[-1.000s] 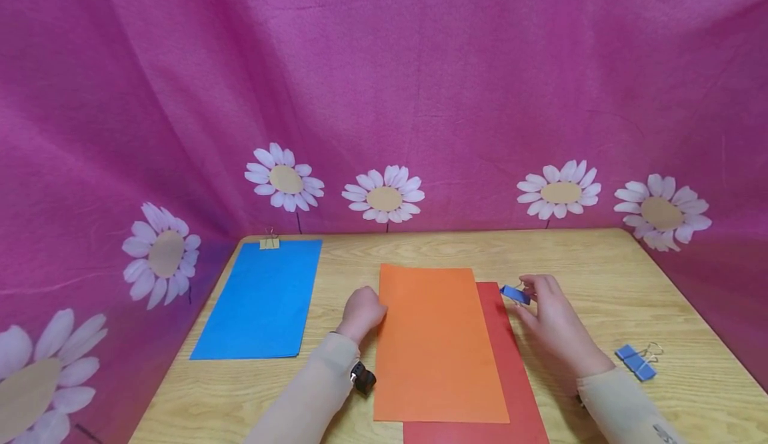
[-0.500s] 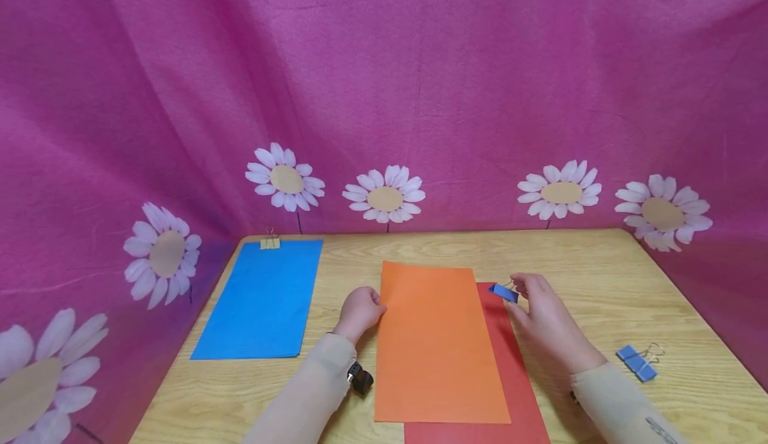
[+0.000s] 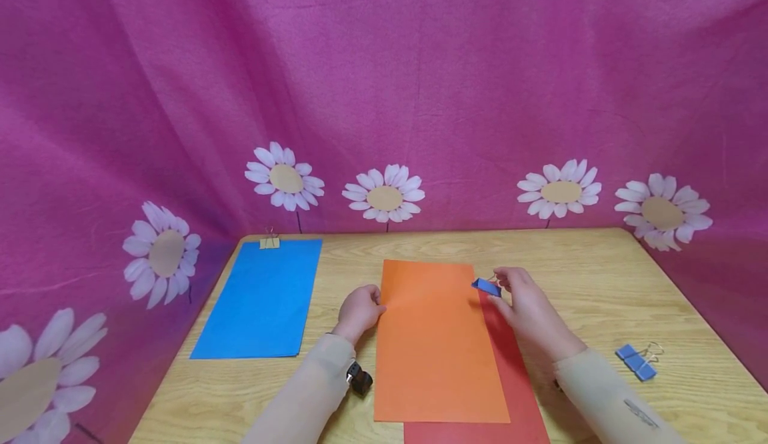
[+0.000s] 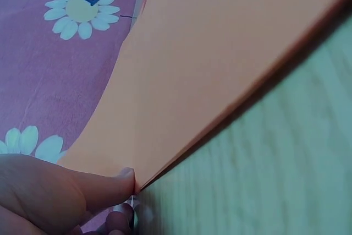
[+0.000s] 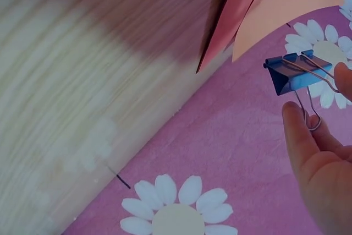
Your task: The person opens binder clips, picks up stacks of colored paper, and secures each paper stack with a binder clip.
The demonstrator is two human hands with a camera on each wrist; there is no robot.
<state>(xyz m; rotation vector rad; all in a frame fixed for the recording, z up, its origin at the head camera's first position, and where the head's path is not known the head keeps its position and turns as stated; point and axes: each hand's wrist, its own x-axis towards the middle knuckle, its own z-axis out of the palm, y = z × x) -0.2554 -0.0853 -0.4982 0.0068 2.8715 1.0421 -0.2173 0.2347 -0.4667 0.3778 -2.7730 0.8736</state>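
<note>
While pinching the left edge of the orange paper (image 3: 441,347) between the thumb and fingers of the left hand (image 3: 359,309), holds a blue binder clip (image 3: 487,288) by its wire handles in the right hand (image 3: 534,307); points the body of this clip out to the left of the right hand, just beside the upper right corner of the orange paper; shows a gap between clip and paper in the right wrist view; has red paper (image 3: 523,401) lying partly under the orange paper, jutting out toward the right hand and on below both hands; wears pale sleeves (image 3: 306,391) up to the wrists, with a black device (image 3: 360,379) just below the left hand; has blue paper (image 3: 258,304) on the counter (image 3: 582,251), well apart to the left of the left hand, bearing a yellow clip (image 3: 269,243) on its far edge, beyond that hand; has a second blue clip (image 3: 636,363) to the right of the right hand, nearer the person, resting on the counter; faces pink cloth (image 3: 468,64) with white daisies (image 3: 384,197), hung beyond both hands.
</note>
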